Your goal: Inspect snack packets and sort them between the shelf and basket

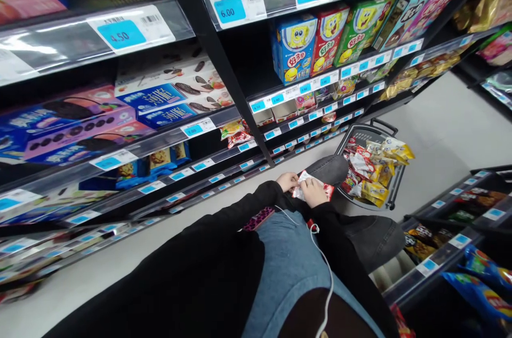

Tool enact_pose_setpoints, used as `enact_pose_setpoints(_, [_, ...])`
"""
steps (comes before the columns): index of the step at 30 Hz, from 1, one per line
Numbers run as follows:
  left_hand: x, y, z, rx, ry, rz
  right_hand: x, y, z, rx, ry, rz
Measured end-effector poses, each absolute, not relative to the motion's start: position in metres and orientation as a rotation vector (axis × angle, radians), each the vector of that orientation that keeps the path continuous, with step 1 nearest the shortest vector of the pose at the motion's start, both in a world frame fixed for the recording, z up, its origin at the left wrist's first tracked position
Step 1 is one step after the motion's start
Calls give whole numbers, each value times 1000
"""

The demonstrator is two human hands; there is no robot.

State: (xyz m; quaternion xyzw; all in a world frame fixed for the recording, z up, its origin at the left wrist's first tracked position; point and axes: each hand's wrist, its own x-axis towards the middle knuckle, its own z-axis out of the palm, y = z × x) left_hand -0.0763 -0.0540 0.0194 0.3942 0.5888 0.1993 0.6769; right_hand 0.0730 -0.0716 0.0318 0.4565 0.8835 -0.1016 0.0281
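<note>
Over my lap, a small white and red snack packet is held between both hands. My left hand pinches its left end with the fingertips. My right hand is closed on the packet's upper right side, and its fingers cover part of the print. A dark basket stands on the floor just beyond my knees. Red and white snack bags lie in its left half, and yellow snack bags fill the right.
Shelves of boxed biscuits rise on the left, and cartoon snack boxes stand ahead. Price-tagged shelves with blue bags flank me at the lower right. Pale floor runs along the aisle. A white cable hangs down my front.
</note>
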Motion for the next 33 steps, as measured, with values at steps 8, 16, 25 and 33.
enact_pose_setpoints(8, [-85,-51,18,1045,1179,538,74,-58,22,1518,2631,-403])
enact_pose_setpoints(16, [-71,-42,11,1036,1370,460,84,-55,30,1609,2547,-411])
enact_pose_setpoints(25, [-61,-33,9,1129,1577,357,101,-80,59,1707,2332,-376])
enact_pose_setpoints(33, [-59,-33,10,1211,1574,374,91,-81,52,1876,2106,-495])
